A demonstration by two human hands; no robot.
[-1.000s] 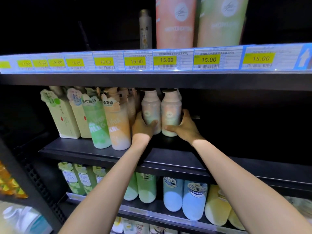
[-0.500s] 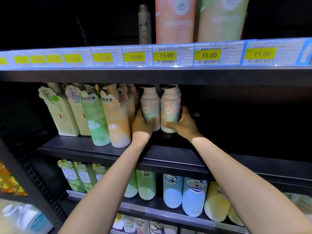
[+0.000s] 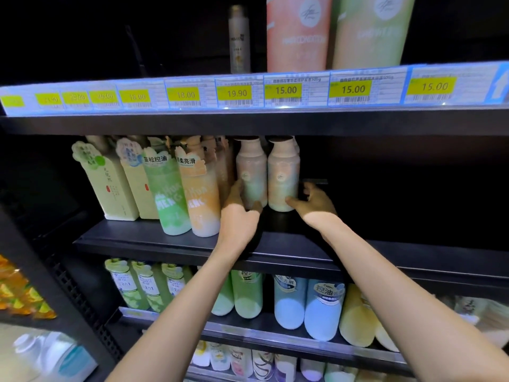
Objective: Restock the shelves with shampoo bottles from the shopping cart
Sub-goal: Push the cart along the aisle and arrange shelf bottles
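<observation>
On the middle shelf (image 3: pixel 154 238), at frame centre, the left bottle (image 3: pixel 251 172) and right bottle (image 3: pixel 283 175) stand upright, touching. Our left hand (image 3: pixel 238 219) wraps the left bottle's base. Our right hand (image 3: pixel 315 204) thumbs the right bottle's foot, fingers just beside it; whether it grips, we cannot tell.

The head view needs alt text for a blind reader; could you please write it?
Two hands hold two upright pastel bottles on a dark shelf: the left hand grips the left bottle, the right hand the right bottle. More bottles stand to their left, below yellow price tags.
</observation>
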